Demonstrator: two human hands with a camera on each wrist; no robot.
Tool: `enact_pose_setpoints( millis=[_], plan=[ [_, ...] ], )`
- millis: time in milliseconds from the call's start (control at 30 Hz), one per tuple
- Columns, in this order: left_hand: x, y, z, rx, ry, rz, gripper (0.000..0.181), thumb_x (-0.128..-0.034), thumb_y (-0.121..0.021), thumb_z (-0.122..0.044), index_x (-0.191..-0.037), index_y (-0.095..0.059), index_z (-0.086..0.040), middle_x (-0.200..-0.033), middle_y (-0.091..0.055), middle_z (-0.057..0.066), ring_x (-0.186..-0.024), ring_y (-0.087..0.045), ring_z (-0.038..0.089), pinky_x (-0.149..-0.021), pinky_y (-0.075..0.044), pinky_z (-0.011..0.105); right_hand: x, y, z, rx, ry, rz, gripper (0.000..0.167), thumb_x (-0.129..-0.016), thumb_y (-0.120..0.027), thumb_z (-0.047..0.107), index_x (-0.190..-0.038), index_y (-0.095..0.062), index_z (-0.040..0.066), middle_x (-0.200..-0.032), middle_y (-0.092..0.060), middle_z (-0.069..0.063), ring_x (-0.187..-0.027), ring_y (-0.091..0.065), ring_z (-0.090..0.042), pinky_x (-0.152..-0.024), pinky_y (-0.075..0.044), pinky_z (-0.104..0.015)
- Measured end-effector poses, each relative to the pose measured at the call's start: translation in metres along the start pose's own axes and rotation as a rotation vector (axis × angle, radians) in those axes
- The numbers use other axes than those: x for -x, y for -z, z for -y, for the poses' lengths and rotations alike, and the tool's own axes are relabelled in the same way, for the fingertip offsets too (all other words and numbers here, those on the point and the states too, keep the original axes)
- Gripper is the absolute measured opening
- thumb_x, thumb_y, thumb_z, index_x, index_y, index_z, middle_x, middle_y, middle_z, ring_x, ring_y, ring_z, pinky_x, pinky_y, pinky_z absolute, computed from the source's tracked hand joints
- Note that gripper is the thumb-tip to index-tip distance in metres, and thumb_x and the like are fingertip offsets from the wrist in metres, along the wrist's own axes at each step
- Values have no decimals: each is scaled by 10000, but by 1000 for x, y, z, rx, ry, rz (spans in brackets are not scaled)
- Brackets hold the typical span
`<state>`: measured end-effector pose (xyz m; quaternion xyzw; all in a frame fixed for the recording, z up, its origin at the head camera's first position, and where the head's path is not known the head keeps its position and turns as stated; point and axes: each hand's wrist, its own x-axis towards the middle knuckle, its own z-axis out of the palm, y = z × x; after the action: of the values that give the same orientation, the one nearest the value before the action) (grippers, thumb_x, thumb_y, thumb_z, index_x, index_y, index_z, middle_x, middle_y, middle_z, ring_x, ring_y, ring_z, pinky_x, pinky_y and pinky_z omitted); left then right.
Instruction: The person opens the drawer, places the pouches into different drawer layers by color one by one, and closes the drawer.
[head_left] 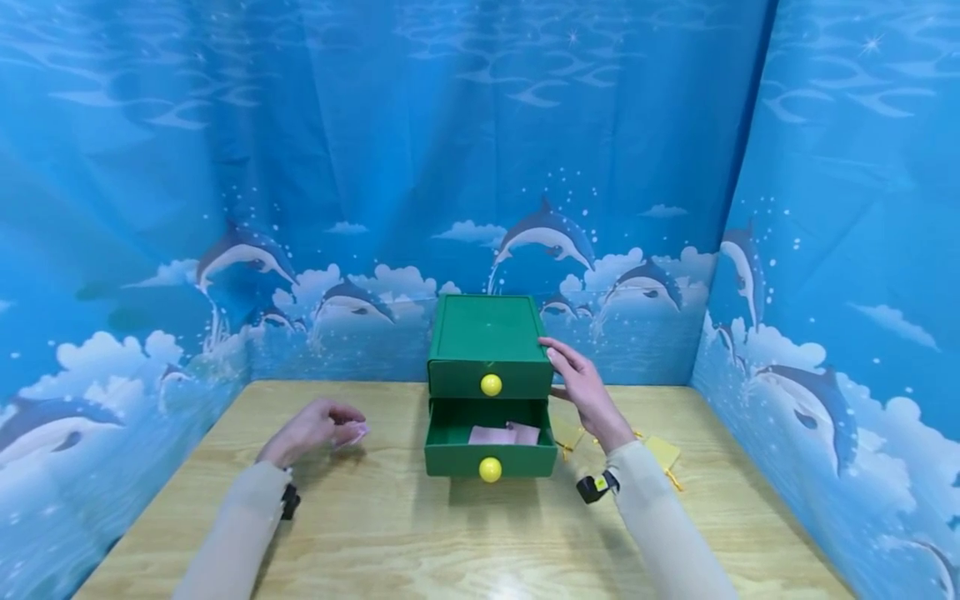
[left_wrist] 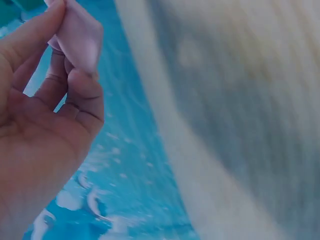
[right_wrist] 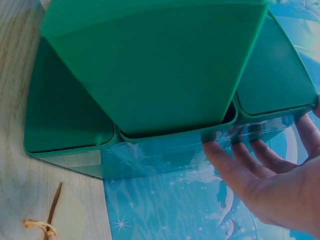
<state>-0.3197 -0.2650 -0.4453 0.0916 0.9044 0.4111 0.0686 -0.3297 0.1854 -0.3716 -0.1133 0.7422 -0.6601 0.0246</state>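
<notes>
head view: a green, smooth plastic-looking cabinet [head_left: 487, 327], boxy with rounded edges, stands at the centre of the frame on a wood-grained counter [head_left: 360, 533]. its lower visible drawer [head_left: 450, 461] is pulled out and holds flat, pale pink pieces [head_left: 489, 436]; glossy, round yellow knobs [head_left: 491, 384] sit on the fronts. left of centre, the left hand [head_left: 311, 429] pinches a thin pink piece [left_wrist: 80, 35], its fingers [left_wrist: 85, 95] bent around it; whether it is paper or cloth i cannot tell. right of centre, the right hand [head_left: 588, 396] touches the cabinet's side, its fingers [right_wrist: 227, 162] stretched out, clasping nothing. flat yellow pieces [head_left: 662, 452] with orange cords lie at right. a dolphin-printed curtain [head_left: 375, 125] hangs behind. the black wrist device [head_left: 596, 486] bears a yellow-green mark, too small to read.
</notes>
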Motion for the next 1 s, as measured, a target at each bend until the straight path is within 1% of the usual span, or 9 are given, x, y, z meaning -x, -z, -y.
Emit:
enact_pose_setpoints(
  millis=[33, 133, 267, 333, 400, 567, 767, 900, 1000],
  plan=[
    [1, 0, -4, 6, -19, 0, 349, -924, -691, -237, -1225, -673, -61, -1082, -692, 36, -945, -615, 181, -768, -535, 344, 0, 0, 0, 0, -1, 1, 540, -981, -470, 556, -1452, -463, 293, -1597, -291, 21, -1459, -305, -312, -1072, -399, -599],
    [4, -2, -15, 26, -70, -9, 349, -928, -687, -269, -1221, -681, -82, -1084, -686, 38, -925, -605, 197, -759, -529, 376, -1, -2, 0, -2, -2, 2, 525, -989, -467, 542, -1452, -465, 294, -1597, -293, 17, -1457, -311, -312, -1070, -400, -600],
    [6, -4, -27, 44, -113, -27, 370, -909, -700, -345, -1213, -691, -134, -1111, -685, 49, -904, -613, 218, -777, -529, 453, -2, -2, 0, -2, 6, 2, 519, -997, -461, 529, -1457, -462, 287, -1602, -289, 3, -1456, -311, -323, -1069, -397, -605],
    [6, -5, -31, 56, -131, -32, 383, -897, -708, -370, -1210, -694, -150, -1134, -689, 58, -907, -623, 213, -790, -533, 464, -2, -2, 0, 2, 9, 0, 516, -998, -460, 529, -1454, -465, 288, -1601, -292, -1, -1455, -312, -326, -1068, -398, -607],
    [6, -6, -35, 65, -157, -30, 399, -897, -707, -371, -1219, -689, -137, -1141, -693, 71, -903, -633, 203, -792, -544, 444, -2, -2, 0, 5, 13, 2, 520, -1000, -454, 530, -1458, -460, 284, -1603, -288, -6, -1457, -308, -329, -1067, -398, -607],
    [9, -9, -48, 78, -217, -19, 387, -904, -705, -334, -1220, -685, -111, -1127, -703, 84, -925, -644, 188, -765, -552, 347, -2, -1, -1, 4, 12, 1, 521, -1001, -451, 529, -1458, -458, 277, -1600, -292, -12, -1456, -308, -329, -1067, -399, -607],
    [13, -11, -63, 102, -286, -7, 374, -903, -712, -285, -1211, -688, -73, -1131, -704, 119, -904, -659, 168, -732, -571, 313, -1, -2, 0, -5, 6, 1, 538, -987, -467, 548, -1455, -461, 283, -1602, -289, -5, -1456, -309, -323, -1075, -391, -605],
    [14, -12, -71, 105, -309, -14, 350, -906, -712, -270, -1197, -696, -77, -1125, -704, 116, -912, -664, 163, -734, -575, 302, 0, -2, 0, -5, 1, -5, 542, -971, -480, 570, -1442, -474, 301, -1593, -302, 13, -1453, -317, -312, -1073, -396, -600],
    [15, -14, -78, 128, -305, -8, 360, -900, -720, -276, -1196, -696, -71, -1114, -708, 109, -914, -674, 172, -741, -576, 297, 0, -1, -1, -1, 1, -7, 543, -970, -477, 576, -1441, -473, 306, -1591, -304, 21, -1451, -319, -310, -1073, -397, -599]
  ],
)
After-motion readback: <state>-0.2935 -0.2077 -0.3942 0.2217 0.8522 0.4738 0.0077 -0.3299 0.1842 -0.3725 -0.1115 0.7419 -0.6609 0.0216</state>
